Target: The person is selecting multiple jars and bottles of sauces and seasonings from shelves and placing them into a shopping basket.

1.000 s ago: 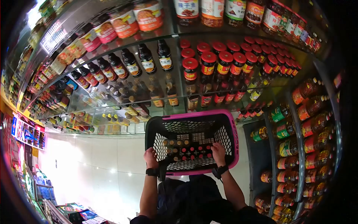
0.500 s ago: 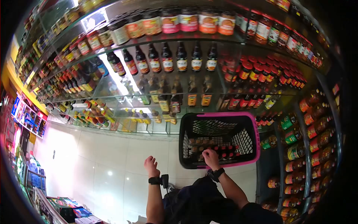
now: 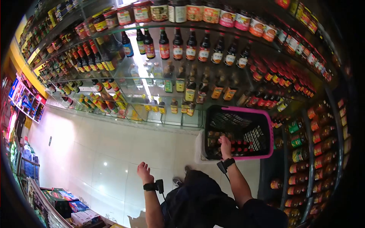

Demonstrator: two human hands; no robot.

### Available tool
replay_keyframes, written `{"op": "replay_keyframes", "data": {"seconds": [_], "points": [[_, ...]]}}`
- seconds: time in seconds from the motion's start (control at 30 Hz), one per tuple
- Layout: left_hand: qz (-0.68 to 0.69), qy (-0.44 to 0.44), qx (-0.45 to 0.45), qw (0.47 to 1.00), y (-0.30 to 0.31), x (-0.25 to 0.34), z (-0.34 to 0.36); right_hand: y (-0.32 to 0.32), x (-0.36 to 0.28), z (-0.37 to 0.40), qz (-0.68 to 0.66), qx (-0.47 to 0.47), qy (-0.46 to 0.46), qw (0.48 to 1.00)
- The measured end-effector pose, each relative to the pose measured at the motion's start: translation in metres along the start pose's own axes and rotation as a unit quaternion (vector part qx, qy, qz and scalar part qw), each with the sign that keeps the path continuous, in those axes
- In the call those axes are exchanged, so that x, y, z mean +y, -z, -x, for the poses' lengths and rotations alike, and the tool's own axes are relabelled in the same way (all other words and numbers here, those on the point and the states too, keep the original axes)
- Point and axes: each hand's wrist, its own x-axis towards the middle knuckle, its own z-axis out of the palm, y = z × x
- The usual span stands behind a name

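Note:
A black shopping basket with a pink rim stands by the shelf front, with several red-capped bottles and other brown-capped bottles inside. My right hand is over its near side, among the bottle tops. Its fingers are curled together; whatever they may hold is too small or hidden to make out. To the left, my left hand hovers above the floor with loosely bent fingers apart and nothing in them. A black band with a small box is strapped round each wrist.
Glass shelves ahead carry dark sauce bottles, labelled jars and small yellow-labelled bottles. A rack of large oil bottles stands on the right. Boxes lie at the lower left on the pale tiled floor.
My view has shifted, so shelves and basket appear further right. My right hand reaches further over the basket's near side. My left hand is lower and further left in view.

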Motion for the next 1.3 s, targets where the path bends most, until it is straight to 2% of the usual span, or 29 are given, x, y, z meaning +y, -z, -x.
{"op": "replay_keyframes", "data": {"seconds": [0.07,0.1,0.13,0.17,0.2,0.27,0.3,0.37,0.4,0.47,0.5,0.6,0.73,0.8,0.87,0.9,0.97,1.1,1.17,1.2,1.27,1.3], "points": [[-0.028,0.023,-0.004,0.999,0.000,0.002,-0.001,0.002,-0.016,0.014,0.196,-0.003,0.059,0.979],[-0.034,0.014,-0.009,0.999,-0.001,0.003,-0.003,-0.016,-0.017,0.004,0.171,-0.012,0.024,0.985],[-0.039,0.006,-0.015,0.999,-0.003,0.006,-0.007,-0.013,-0.008,0.012,0.230,0.013,0.197,0.953],[-0.039,0.001,-0.015,0.999,-0.008,0.013,-0.010,-0.016,-0.010,0.006,0.204,-0.024,0.100,0.974],[-0.039,-0.004,-0.016,0.999,-0.012,0.020,-0.013,-0.027,-0.012,-0.002,0.185,-0.035,0.074,0.979],[-0.049,-0.008,-0.016,0.999,-0.019,0.033,-0.024,-0.047,-0.013,0.000,0.210,0.056,0.026,0.976],[-0.051,-0.012,-0.025,0.998,-0.023,0.041,-0.034,-0.053,-0.019,-0.005,0.207,0.056,0.028,0.976],[-0.052,-0.019,-0.034,0.998,-0.037,0.057,-0.052,-0.064,-0.032,-0.018,0.313,0.060,0.075,0.945],[-0.059,-0.023,-0.035,0.997,-0.045,0.066,-0.060,-0.072,-0.040,-0.024,0.310,0.060,0.077,0.946],[-0.066,-0.030,-0.038,0.997,-0.065,0.087,-0.077,-0.091,-0.057,-0.037,0.292,0.150,0.019,0.944],[-0.064,-0.043,-0.042,0.996,-0.076,0.098,-0.087,-0.101,-0.056,-0.048,0.300,0.168,0.025,0.939],[-0.070,-0.066,-0.058,0.994,-0.108,0.131,-0.116,-0.120,-0.054,-0.074,0.274,0.183,0.023,0.944],[-0.081,-0.104,-0.084,0.988,-0.144,0.153,-0.157,-0.132,-0.056,-0.089,0.285,0.209,-0.042,0.935],[-0.085,-0.095,-0.095,0.987,-0.168,0.169,-0.175,-0.141,-0.052,-0.101,0.290,0.226,-0.036,0.929],[-0.090,-0.083,-0.111,0.986,-0.189,0.180,-0.190,-0.147,-0.054,-0.102,0.178,0.225,-0.084,0.954],[-0.100,-0.086,-0.114,0.985,-0.194,0.181,-0.194,-0.148,-0.054,-0.097,0.178,0.232,-0.088,0.952],[-0.117,-0.088,-0.122,0.982,-0.199,0.181,-0.195,-0.144,-0.054,-0.085,0.315,0.286,0.002,0.905],[-0.142,-0.065,-0.156,0.975,-0.220,0.198,-0.230,-0.172,-0.060,-0.070,0.269,0.336,-0.001,0.902],[-0.143,-0.059,-0.172,0.973,-0.230,0.206,-0.246,-0.189,-0.075,-0.059,0.272,0.328,0.008,0.905],[-0.157,-0.050,-0.185,0.969,-0.236,0.211,-0.250,-0.201,-0.055,-0.072,0.302,0.326,0.051,0.894],[-0.186,-0.051,-0.204,0.960,-0.250,0.227,-0.258,-0.210,-0.056,-0.053,0.300,0.349,-0.001,0.888],[-0.178,-0.058,-0.221,0.957,-0.256,0.237,-0.259,-0.221,-0.068,-0.048,0.287,0.355,0.011,0.890]]}}
